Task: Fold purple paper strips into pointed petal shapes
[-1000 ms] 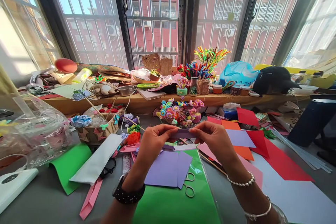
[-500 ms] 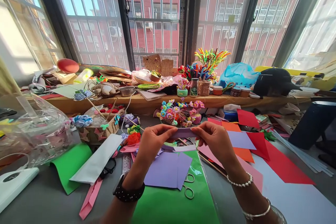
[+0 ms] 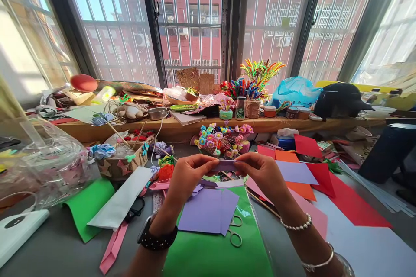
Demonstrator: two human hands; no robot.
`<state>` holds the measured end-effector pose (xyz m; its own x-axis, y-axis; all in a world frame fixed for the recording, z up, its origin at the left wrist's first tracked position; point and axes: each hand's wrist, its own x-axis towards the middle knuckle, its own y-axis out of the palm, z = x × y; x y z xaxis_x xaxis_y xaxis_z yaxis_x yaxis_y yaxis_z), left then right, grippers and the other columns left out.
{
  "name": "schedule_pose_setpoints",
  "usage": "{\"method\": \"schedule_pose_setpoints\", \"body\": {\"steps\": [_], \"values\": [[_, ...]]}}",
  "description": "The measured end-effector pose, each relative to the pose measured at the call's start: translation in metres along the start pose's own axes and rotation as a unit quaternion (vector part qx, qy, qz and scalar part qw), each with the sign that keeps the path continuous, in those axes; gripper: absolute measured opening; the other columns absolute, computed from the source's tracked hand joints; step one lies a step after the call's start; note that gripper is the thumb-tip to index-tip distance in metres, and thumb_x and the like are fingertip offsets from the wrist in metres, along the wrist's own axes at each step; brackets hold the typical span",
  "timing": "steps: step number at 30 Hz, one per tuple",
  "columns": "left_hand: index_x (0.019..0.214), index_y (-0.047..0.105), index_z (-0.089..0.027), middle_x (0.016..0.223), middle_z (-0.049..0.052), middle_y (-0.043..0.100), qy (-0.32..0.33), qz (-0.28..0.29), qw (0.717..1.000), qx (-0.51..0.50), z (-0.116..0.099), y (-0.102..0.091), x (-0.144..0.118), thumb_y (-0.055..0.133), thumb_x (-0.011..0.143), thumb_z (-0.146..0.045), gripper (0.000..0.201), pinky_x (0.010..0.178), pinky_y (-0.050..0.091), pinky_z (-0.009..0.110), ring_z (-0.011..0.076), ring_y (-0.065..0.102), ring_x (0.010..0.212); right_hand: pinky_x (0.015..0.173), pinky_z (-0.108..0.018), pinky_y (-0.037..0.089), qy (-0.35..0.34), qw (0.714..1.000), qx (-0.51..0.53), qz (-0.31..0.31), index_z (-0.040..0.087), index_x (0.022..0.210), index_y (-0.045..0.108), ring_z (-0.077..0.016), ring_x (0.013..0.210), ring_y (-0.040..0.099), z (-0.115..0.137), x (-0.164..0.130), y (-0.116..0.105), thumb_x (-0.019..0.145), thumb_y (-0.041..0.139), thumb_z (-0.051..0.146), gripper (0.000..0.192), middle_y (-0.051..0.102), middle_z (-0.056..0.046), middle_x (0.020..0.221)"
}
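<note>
No wording can be read with certainty. Characters on the blue plastic bag (image 3: pixel 294 90), far right, are too small; so are the label on the glass bottle (image 3: pixel 240 109), far middle, and print down the window frame (image 3: pixel 225 39).

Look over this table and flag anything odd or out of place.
Only the scissors stand out, mildly: their handles show beside the purple sheets, but the blades are hidden, seemingly underneath, so they could be overlooked. I see no obvious spill.
</note>
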<state>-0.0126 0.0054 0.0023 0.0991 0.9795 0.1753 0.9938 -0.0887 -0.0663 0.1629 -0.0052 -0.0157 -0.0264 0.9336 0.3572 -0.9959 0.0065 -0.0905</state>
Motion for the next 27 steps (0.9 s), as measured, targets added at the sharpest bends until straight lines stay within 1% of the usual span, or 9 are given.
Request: {"method": "schedule_pose_setpoints", "body": {"steps": [3, 6, 12, 14, 17, 19, 22, 24, 27], "values": [[0.069, 0.070, -0.016, 0.065, 0.002, 0.070, -0.030, 0.053, 0.998, 0.004, -0.003, -0.007, 0.001, 0.068, 0.057, -0.020, 0.013, 0.058, 0.051, 0.020, 0.0151, 0.064, 0.061, 0.051, -0.021, 0.046, -0.007, 1.000, -0.008, -0.013, 0.017, 0.068, 0.064, -0.0115, 0.050, 0.059, 0.001, -0.001, 0.001, 0.067, 0.064, 0.025, 0.008, 0.062, 0.002, 0.055], [0.071, 0.071, -0.016, 0.067, 0.003, 0.070, -0.044, 0.069, 0.997, -0.004, -0.005, -0.012, 0.001, 0.068, 0.057, -0.020, 0.015, 0.059, 0.052, 0.022, 0.0168, 0.065, 0.063, 0.049, -0.021, 0.046, -0.004, 1.000, -0.011, -0.010, 0.017, 0.068, 0.064, -0.0118, 0.050, 0.059, 0.002, -0.002, 0.002, 0.066, 0.065, 0.024, 0.007, 0.061, 0.002, 0.052], [0.059, 0.067, -0.013, 0.052, 0.002, 0.066, -0.015, 0.029, 0.999, 0.042, -0.007, -0.014, 0.000, 0.072, 0.054, -0.026, 0.014, 0.050, 0.050, 0.020, 0.0159, 0.063, 0.053, 0.050, -0.021, 0.046, 0.003, 1.000, -0.012, -0.015, 0.017, 0.068, 0.064, -0.0123, 0.051, 0.059, 0.003, -0.002, 0.001, 0.067, 0.064, 0.027, 0.010, 0.062, 0.001, 0.054], [0.061, 0.067, -0.013, 0.055, 0.003, 0.067, -0.004, 0.011, 0.999, 0.034, -0.005, -0.019, 0.001, 0.071, 0.056, -0.027, 0.015, 0.053, 0.051, 0.021, 0.0162, 0.064, 0.055, 0.049, -0.021, 0.046, 0.007, 1.000, -0.005, -0.026, 0.017, 0.068, 0.064, -0.0125, 0.051, 0.059, 0.003, -0.001, -0.002, 0.066, 0.064, 0.027, 0.011, 0.062, 0.001, 0.055], [0.067, 0.067, -0.013, 0.062, 0.003, 0.069, 0.025, -0.044, 0.999, -0.001, -0.002, -0.028, 0.004, 0.069, 0.059, -0.027, 0.016, 0.062, 0.053, 0.023, 0.0161, 0.065, 0.060, 0.049, -0.021, 0.046, 0.015, 0.998, 0.016, -0.055, 0.016, 0.067, 0.064, -0.0119, 0.051, 0.059, 0.002, 0.001, -0.006, 0.064, 0.066, 0.029, 0.013, 0.062, 0.001, 0.057], [0.070, 0.067, -0.013, 0.065, 0.004, 0.069, 0.044, -0.054, 0.997, -0.015, -0.001, -0.030, 0.006, 0.067, 0.062, -0.028, 0.017, 0.065, 0.053, 0.024, 0.0158, 0.065, 0.063, 0.049, -0.020, 0.046, 0.019, 0.997, 0.029, -0.064, 0.016, 0.067, 0.063, -0.0112, 0.051, 0.059, 0.002, 0.002, -0.008, 0.064, 0.066, 0.030, 0.014, 0.062, 0.001, 0.056], [0.074, 0.067, -0.013, 0.069, 0.004, 0.069, 0.049, -0.012, 0.999, -0.015, -0.003, -0.023, 0.005, 0.065, 0.064, -0.029, 0.018, 0.065, 0.052, 0.023, 0.0161, 0.065, 0.067, 0.049, -0.020, 0.045, 0.027, 0.998, 0.034, -0.052, 0.017, 0.067, 0.063, -0.0106, 0.050, 0.059, 0.003, 0.001, -0.008, 0.064, 0.066, 0.030, 0.014, 0.062, 0.001, 0.056], [0.071, 0.067, -0.014, 0.064, 0.002, 0.068, 0.032, 0.010, 0.999, -0.014, -0.005, -0.016, 0.002, 0.068, 0.061, -0.026, 0.016, 0.061, 0.052, 0.021, 0.0152, 0.065, 0.063, 0.048, -0.020, 0.044, 0.034, 0.998, 0.034, -0.043, 0.017, 0.067, 0.064, -0.0108, 0.050, 0.060, 0.005, 0.000, -0.005, 0.064, 0.067, 0.029, 0.013, 0.062, 0.002, 0.056], [0.065, 0.066, -0.014, 0.056, 0.000, 0.066, 0.019, -0.007, 0.999, -0.042, -0.008, -0.006, -0.002, 0.068, 0.061, -0.024, 0.011, 0.054, 0.050, 0.018, 0.0127, 0.063, 0.055, 0.048, -0.020, 0.045, 0.034, 0.998, 0.036, -0.036, 0.016, 0.068, 0.063, -0.0115, 0.051, 0.060, 0.009, -0.002, -0.002, 0.064, 0.067, 0.029, 0.014, 0.062, 0.002, 0.055]]}}
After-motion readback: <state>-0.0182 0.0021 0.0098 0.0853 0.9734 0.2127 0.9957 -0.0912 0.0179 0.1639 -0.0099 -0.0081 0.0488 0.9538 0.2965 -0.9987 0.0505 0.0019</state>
